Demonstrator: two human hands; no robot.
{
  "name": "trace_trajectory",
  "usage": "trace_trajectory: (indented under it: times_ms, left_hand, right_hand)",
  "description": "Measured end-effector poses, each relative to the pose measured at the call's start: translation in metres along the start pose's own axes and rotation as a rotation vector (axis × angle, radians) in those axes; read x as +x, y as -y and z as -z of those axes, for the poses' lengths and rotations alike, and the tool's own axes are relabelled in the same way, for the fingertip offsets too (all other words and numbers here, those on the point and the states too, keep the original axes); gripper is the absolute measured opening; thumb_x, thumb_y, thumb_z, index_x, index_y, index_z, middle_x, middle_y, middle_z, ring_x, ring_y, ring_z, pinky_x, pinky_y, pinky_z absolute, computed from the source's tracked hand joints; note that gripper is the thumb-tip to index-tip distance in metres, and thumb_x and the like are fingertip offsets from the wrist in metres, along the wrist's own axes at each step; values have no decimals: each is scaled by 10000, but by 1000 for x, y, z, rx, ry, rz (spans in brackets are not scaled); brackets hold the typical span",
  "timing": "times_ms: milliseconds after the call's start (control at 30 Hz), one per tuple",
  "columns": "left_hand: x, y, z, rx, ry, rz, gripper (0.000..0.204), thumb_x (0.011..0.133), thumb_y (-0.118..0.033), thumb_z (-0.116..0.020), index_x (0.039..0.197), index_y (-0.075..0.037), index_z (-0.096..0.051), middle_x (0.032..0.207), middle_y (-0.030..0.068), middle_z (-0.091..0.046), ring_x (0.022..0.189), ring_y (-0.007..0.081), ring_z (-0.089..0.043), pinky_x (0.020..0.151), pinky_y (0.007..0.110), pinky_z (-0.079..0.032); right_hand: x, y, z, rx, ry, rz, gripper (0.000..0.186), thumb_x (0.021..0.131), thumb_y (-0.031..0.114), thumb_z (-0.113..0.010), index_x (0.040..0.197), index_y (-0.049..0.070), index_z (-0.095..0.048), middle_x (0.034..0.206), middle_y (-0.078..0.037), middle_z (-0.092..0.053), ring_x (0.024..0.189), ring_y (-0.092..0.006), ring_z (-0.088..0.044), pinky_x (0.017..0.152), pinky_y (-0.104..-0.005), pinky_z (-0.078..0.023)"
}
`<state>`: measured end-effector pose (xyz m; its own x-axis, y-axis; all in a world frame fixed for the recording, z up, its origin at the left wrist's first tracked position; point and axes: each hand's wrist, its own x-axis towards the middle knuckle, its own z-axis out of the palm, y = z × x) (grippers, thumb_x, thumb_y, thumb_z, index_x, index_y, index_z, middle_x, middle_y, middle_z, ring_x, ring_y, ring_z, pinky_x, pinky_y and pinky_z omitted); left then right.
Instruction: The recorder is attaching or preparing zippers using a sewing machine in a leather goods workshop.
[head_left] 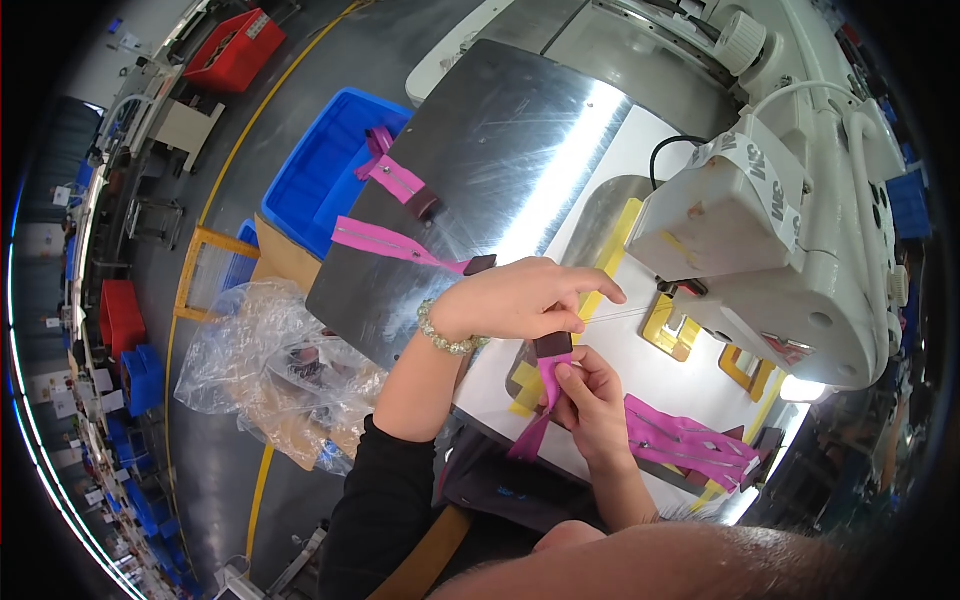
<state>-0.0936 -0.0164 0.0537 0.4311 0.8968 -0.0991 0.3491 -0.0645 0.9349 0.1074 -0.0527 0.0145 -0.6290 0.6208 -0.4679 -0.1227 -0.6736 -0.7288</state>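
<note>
This is a garment or sewing factory floor. An industrial sewing machine (pixel 790 200) stands at the right edge of a polished steel worktable (pixel 500 130), with pink zipper strips (pixel 385 243) along the table's left edge and more piled at its near right corner (pixel 690 440). Beside the table sit a blue plastic bin (pixel 320 170), red crates (pixel 235 50) and a clear plastic bag (pixel 260 350) on a grey floor with yellow lane lines (pixel 290 80).

Strips (pixel 690 442) on table (pixel 480 150), right of hands (pixel 560 340)
</note>
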Motion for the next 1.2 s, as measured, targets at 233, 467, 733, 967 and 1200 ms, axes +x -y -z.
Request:
trace_trajectory:
  times_ms: [233,467,733,967,1200]
  left_hand:
    - [-2,0,3,-19,-22,3,390,826,-95,-544,1216,-86,-543,651,123,-588,597,256,-587,597,356,-450]
    - [-11,5,16,-71,-33,-253,453,750,11,-597,1195,-65,-561,789,75,-639,681,220,-595,667,348,-467]
    - [-5,5,11,-71,-158,-178,346,726,140,-557,1022,-31,-604,808,81,-651,778,199,-646,729,316,-497]
    - [0,7,9,-275,-191,-64,373,645,129,-487,982,6,-588,878,78,-638,877,160,-625,807,286,-483]
    - [1,6,6,-382,-183,11,395,651,122,-455,1006,-4,-572,937,56,-619,904,154,-620,826,289,-481]
  right_hand:
    - [-3,2,0,180,5,-5,189,947,112,-571,1100,4,-550,727,-54,-635,441,-56,-454,415,-187,-303]
    - [-21,5,-20,-234,-173,308,294,857,-25,-638,1142,-31,-568,1056,-183,-665,935,-187,-684,757,-258,-545]
    - [-26,7,-23,-1478,-115,905,402,749,76,-678,1135,-25,-636,1351,-231,-490,834,-198,-661,736,-283,-504]
    - [-21,0,-22,-1629,-95,952,387,795,121,-632,1159,-10,-628,1366,-206,-477,1089,-253,-602,900,-358,-463]
    - [-22,-4,-22,-1660,-46,871,454,806,187,-631,1219,3,-590,1380,-189,-470,1228,-307,-499,969,-416,-429]
